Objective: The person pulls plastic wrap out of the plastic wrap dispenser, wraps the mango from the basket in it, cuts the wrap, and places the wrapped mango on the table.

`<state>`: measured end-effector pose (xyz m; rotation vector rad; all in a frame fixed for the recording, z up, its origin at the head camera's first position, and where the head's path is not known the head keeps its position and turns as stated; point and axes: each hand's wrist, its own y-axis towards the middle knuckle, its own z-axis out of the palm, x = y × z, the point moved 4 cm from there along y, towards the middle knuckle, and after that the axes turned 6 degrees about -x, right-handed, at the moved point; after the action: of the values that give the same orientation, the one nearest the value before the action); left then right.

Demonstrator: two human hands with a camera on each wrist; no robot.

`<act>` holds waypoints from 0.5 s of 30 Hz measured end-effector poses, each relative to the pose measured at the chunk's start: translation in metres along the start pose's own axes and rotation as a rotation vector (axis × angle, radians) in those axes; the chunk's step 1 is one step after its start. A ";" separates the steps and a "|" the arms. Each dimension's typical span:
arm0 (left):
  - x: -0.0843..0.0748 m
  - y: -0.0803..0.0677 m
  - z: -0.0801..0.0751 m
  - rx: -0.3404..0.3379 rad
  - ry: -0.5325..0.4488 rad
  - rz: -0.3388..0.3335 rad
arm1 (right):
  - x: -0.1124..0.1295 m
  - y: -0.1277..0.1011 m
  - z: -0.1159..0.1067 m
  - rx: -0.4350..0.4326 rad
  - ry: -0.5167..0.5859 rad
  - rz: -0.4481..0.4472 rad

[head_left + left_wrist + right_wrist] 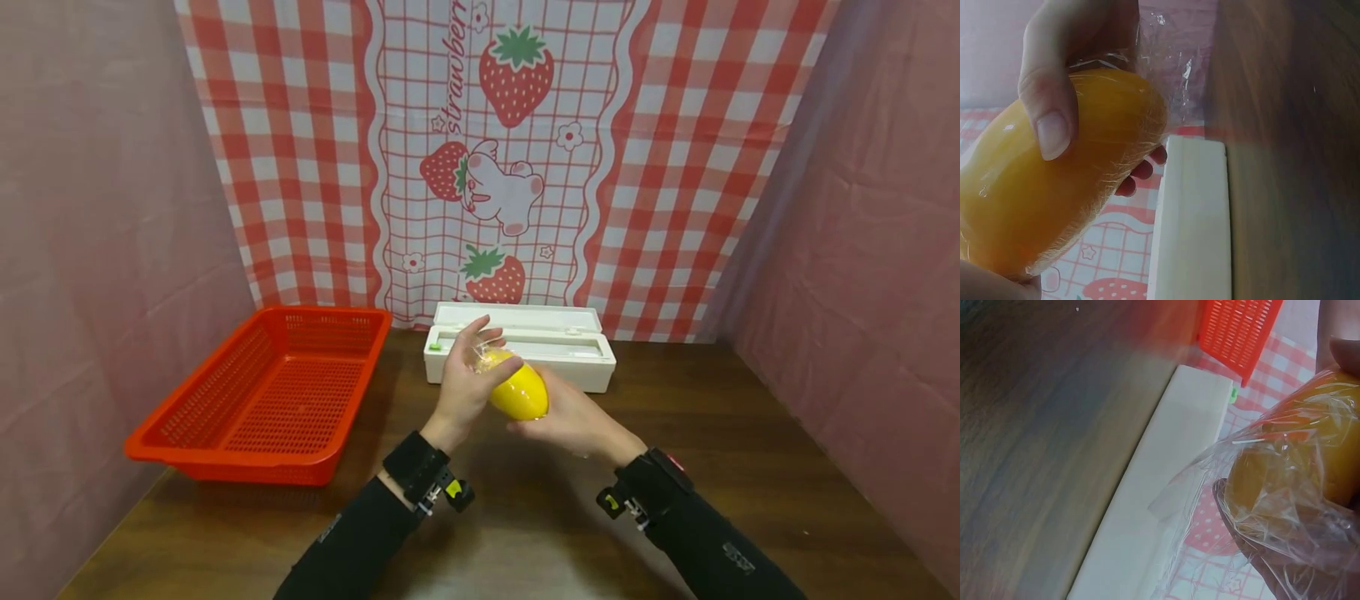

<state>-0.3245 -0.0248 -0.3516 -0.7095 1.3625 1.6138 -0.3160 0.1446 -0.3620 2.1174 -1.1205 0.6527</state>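
Between both hands is a smooth yellow fruit (522, 395), long and rounded like a mango, wrapped in clear cling film (1297, 512). My left hand (459, 392) grips its left end, the thumb across the top and fingertips showing behind it in the left wrist view. At the other end my right hand (573, 421) holds the fruit. Loose film juts out past the fruit in both wrist views. Just behind the hands stands a long white cling film dispenser box (517, 367), its lid (517, 316) raised. The fruit is held above the table, in front of this box.
To the left on the brown wooden table (712, 467) sits a red-orange plastic basket (300, 408) with perforated walls. A red checked strawberry cloth (517, 192) hangs behind, and pink cloth walls (855, 250) flank both sides.
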 end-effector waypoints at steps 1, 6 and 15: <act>-0.001 0.001 0.000 0.004 0.009 0.008 | 0.000 0.000 0.000 -0.002 -0.007 -0.001; -0.007 0.003 0.001 0.018 0.095 0.047 | 0.001 0.001 0.002 0.004 -0.002 -0.013; -0.008 0.003 -0.001 0.057 0.292 0.010 | 0.001 -0.001 0.004 0.048 -0.039 -0.053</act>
<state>-0.3238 -0.0279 -0.3438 -0.9327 1.6152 1.5149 -0.3143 0.1415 -0.3643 2.2015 -1.0756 0.6213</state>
